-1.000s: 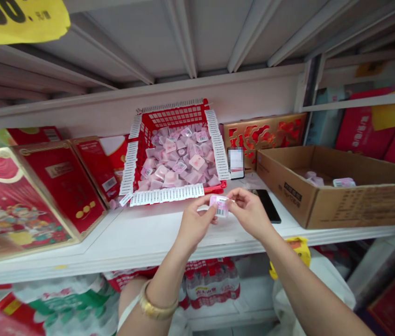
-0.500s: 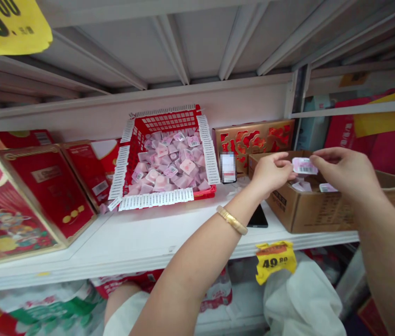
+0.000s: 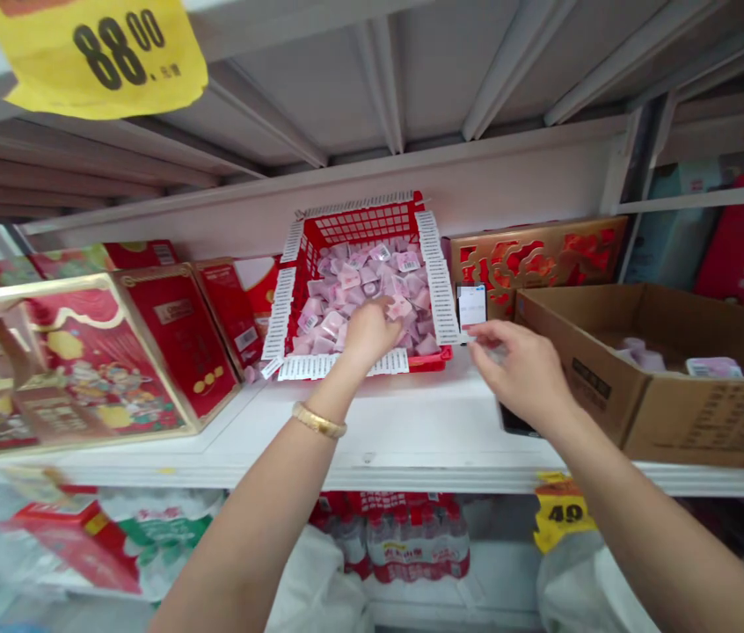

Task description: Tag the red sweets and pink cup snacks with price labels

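Observation:
A red plastic basket (image 3: 365, 220) holds a heap of small pink jelly cups (image 3: 349, 277), several with barcode labels on their lids. My left hand (image 3: 375, 332), with a gold bracelet at the wrist, is inside the basket near its front, its curled fingers on a pink jelly cup (image 3: 399, 306). Strips of barcode labels (image 3: 439, 290) hang along the basket's rims. At the lower end of the right-hand strip, my right hand (image 3: 521, 365) pinches a barcode label between thumb and fingertips; the label is barely visible.
To the right stands an open cardboard box (image 3: 636, 396) with a few pink cups in it. A phone (image 3: 472, 308) leans against a gold box (image 3: 543, 255). Red gift boxes (image 3: 174, 343) line the left. The upper shelf (image 3: 438, 79) hangs low overhead.
Both hands have left the cardboard box. The left has moved into the basket, and the right has come to the label strip on its right rim. The view has swung right.

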Available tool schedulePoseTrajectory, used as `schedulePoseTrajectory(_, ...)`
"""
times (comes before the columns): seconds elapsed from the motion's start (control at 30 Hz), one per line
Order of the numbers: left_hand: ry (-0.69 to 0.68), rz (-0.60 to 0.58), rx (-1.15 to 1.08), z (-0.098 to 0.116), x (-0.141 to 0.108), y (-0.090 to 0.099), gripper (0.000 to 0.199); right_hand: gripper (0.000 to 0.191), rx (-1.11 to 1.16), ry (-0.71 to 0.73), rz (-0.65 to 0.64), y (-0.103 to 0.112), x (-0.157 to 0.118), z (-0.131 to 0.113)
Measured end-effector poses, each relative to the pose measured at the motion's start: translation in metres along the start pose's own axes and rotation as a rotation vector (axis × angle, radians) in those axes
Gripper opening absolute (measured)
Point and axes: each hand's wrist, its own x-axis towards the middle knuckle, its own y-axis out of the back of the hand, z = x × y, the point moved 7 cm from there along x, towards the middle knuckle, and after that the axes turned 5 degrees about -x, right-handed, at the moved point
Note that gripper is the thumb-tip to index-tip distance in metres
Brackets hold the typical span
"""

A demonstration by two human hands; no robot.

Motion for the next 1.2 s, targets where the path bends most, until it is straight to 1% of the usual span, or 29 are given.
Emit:
schedulePoseTrajectory(0.03, 0.004, -0.012, 0.094, -0.01, 0.002, 0.002, 0.036, 0.014, 0.009, -0.008, -0.052, -0.018, -0.002, -0.007)
schedulePoseTrajectory(0.1, 0.007, -0.076, 0.226, -0.024, 0.004, -0.001, 0.034, 0.014, 0.012, -0.02, -0.139, -0.049, -0.006, -0.016)
schedulePoseTrajectory(0.2, 0.004, -0.185, 0.328, -0.03, 0.002, -0.012, 0.034, 0.013, 0.024, -0.027, -0.208, -0.081, -0.014, -0.023)
schedulePoseTrajectory(0.27, -0.009, -0.245, 0.351, -0.029, 0.0, -0.017, 0.037, 0.013, 0.036, -0.037, -0.228, -0.095, -0.016, -0.022)
schedulePoseTrajectory(0.37, -0.029, -0.311, 0.351, -0.026, -0.002, -0.022, 0.034, 0.015, 0.039, -0.06, -0.262, -0.106, -0.016, -0.019)
schedulePoseTrajectory(0.43, -0.035, -0.304, 0.31, -0.026, -0.001, -0.02, 0.03, 0.016, 0.047, -0.064, -0.27, -0.109, -0.013, -0.019)
schedulePoseTrajectory(0.47, -0.035, -0.278, 0.264, -0.026, 0.0, -0.018, 0.029, 0.016, 0.056, -0.062, -0.262, -0.109, -0.011, -0.02)
schedulePoseTrajectory(0.53, -0.02, -0.18, 0.119, -0.027, 0.001, -0.009, 0.028, 0.016, 0.084, -0.056, -0.227, -0.107, -0.008, -0.021)
schedulePoseTrajectory(0.6, 0.004, -0.025, -0.082, -0.028, -0.004, 0.004, 0.028, 0.015, 0.134, -0.041, -0.169, -0.102, -0.006, -0.023)
schedulePoseTrajectory(0.67, 0.048, 0.108, -0.351, -0.031, -0.019, 0.014, 0.027, 0.015, 0.209, -0.017, -0.103, -0.097, -0.008, -0.026)
schedulePoseTrajectory(0.7, 0.089, 0.132, -0.514, -0.033, -0.03, 0.014, 0.026, 0.015, 0.254, -0.003, -0.077, -0.095, -0.011, -0.028)
schedulePoseTrajectory(0.73, 0.147, 0.125, -0.693, -0.034, -0.042, 0.01, 0.025, 0.016, 0.302, 0.005, -0.06, -0.093, -0.015, -0.03)
schedulePoseTrajectory(0.8, 0.315, 0.053, -1.052, -0.037, -0.071, -0.005, 0.025, 0.016, 0.404, 0.001, -0.061, -0.094, -0.025, -0.032)
schedulePoseTrajectory(0.83, 0.411, 0.017, -1.203, -0.038, -0.086, -0.015, 0.027, 0.014, 0.455, -0.017, -0.071, -0.096, -0.031, -0.033)
schedulePoseTrajectory(0.9, 0.575, -0.035, -1.425, -0.039, -0.112, -0.031, 0.031, 0.014, 0.555, -0.098, -0.087, -0.102, -0.043, -0.029)
schedulePoseTrajectory(0.97, 0.668, -0.065, -1.558, -0.041, -0.129, -0.043, 0.034, 0.017, 0.633, -0.21, -0.093, -0.11, -0.054, -0.022)
schedulePoseTrajectory(1.03, 0.707, -0.082, -1.636, -0.044, -0.137, -0.052, 0.033, 0.024, 0.678, -0.3, -0.11, -0.118, -0.062, -0.015)
schedulePoseTrajectory(1.1, 0.732, -0.08, -1.679, -0.048, -0.141, -0.059, 0.029, 0.029, 0.703, -0.334, -0.151, -0.126, -0.067, -0.012)
schedulePoseTrajectory(1.2, 0.812, -0.042, -1.716, -0.054, -0.145, -0.066, 0.025, 0.028, 0.71, -0.354, -0.183, -0.13, -0.07, -0.01)
